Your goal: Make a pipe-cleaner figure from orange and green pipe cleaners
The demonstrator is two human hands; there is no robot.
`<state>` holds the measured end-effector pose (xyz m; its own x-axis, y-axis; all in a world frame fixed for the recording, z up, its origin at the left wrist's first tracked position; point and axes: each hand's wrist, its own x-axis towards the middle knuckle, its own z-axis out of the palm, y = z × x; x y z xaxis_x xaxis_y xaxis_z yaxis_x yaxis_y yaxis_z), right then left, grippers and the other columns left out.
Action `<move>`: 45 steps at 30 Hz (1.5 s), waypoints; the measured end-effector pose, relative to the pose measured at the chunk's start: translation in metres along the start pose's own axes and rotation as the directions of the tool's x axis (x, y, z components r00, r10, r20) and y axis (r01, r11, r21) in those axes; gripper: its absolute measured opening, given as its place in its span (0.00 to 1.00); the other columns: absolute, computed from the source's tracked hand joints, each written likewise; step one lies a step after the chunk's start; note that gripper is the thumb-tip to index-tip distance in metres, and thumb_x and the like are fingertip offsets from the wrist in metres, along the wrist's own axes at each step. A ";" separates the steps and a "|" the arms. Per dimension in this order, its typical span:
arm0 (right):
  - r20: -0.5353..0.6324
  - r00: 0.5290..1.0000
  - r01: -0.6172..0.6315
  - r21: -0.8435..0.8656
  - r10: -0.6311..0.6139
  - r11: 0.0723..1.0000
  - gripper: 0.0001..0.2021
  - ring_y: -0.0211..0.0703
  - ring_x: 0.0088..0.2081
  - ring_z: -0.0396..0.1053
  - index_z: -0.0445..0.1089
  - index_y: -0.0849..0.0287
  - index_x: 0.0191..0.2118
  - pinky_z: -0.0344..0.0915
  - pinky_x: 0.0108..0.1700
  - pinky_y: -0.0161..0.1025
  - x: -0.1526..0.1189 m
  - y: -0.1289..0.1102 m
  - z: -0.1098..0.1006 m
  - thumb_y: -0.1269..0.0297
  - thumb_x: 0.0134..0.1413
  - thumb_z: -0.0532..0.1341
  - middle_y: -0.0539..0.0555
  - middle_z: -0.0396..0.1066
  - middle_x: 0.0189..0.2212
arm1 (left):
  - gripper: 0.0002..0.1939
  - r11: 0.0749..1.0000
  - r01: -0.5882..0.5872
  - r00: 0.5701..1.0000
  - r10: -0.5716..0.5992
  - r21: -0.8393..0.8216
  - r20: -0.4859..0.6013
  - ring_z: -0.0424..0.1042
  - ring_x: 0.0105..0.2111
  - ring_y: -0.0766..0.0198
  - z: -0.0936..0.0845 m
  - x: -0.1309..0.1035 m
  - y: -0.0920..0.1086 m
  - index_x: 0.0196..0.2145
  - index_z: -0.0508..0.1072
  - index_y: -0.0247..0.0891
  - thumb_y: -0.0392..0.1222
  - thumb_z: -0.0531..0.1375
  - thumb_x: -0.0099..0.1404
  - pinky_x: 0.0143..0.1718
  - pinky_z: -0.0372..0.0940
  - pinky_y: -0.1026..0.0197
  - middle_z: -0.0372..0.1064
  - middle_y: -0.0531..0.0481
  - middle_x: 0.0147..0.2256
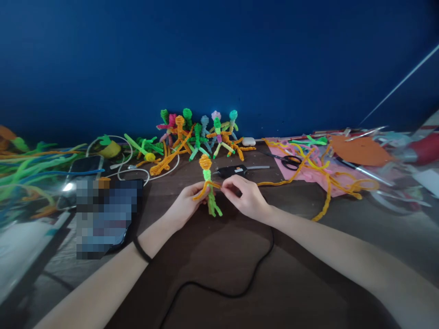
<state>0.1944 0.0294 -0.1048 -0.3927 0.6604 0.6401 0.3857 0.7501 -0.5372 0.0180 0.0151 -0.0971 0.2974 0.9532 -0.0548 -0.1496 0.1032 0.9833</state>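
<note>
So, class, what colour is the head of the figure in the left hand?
The figure's head is orange, seen in the head-camera view.

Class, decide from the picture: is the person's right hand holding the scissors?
No: the scissors lie partly on the pink sheet, while the right hand pinches an orange strip at the small figure.

Table (212, 260): dark brown, is spreading beneath the fingers (240, 183) of both hands.
Black cord (236, 296): is winding across the near side, closer to the wearer than the fingers.
Black tool (231, 171): is lying just beyond the right fingers.
Fuzzy figures (198, 132): are clustering farther beyond the fingers.
Dark device (118, 214): is resting left of the fingers.
Pink sheet (286, 173): is lying beyond and right of the fingers.
</note>
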 end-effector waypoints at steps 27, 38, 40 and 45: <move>0.011 0.998 -0.067 0.028 0.066 0.997 0.03 0.34 0.25 0.62 0.62 0.59 0.29 0.60 0.29 0.32 -0.002 0.004 0.001 0.68 0.53 0.54 0.49 0.64 0.23 | 0.07 1.000 -0.010 0.999 0.011 0.024 -0.047 0.57 0.25 0.69 0.004 -0.001 -0.003 0.28 0.70 0.34 0.41 0.60 0.55 0.28 0.55 0.64 0.59 0.54 0.24; 0.015 0.996 -0.084 0.037 0.083 0.996 0.04 0.33 0.24 0.61 0.62 0.59 0.28 0.59 0.29 0.32 -0.002 0.003 -0.001 0.69 0.52 0.54 0.48 0.63 0.22 | 0.07 0.999 -0.016 0.998 0.019 0.050 -0.055 0.57 0.25 0.69 0.005 -0.001 -0.004 0.28 0.70 0.34 0.41 0.60 0.55 0.27 0.55 0.64 0.59 0.54 0.24; 0.019 0.996 -0.089 0.040 0.088 0.995 0.03 0.33 0.24 0.61 0.62 0.59 0.28 0.59 0.28 0.32 -0.002 0.003 -0.001 0.69 0.52 0.54 0.48 0.63 0.22 | 0.07 0.998 -0.018 0.998 0.021 0.060 -0.058 0.57 0.25 0.69 0.005 -0.001 -0.005 0.29 0.70 0.34 0.42 0.60 0.55 0.28 0.55 0.64 0.59 0.53 0.24; 0.021 0.995 -0.101 0.047 0.100 0.994 0.03 0.33 0.24 0.61 0.62 0.59 0.28 0.59 0.28 0.31 -0.002 0.003 -0.001 0.69 0.52 0.54 0.48 0.63 0.22 | 0.08 0.997 -0.021 0.998 0.025 0.068 -0.056 0.58 0.25 0.67 0.005 -0.001 -0.006 0.31 0.72 0.34 0.42 0.60 0.55 0.28 0.55 0.63 0.60 0.53 0.24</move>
<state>0.1973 0.0302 -0.1075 -0.3695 0.7328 0.5714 0.3839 0.6804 -0.6242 0.0227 0.0118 -0.1020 0.2402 0.9699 -0.0402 -0.0915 0.0638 0.9938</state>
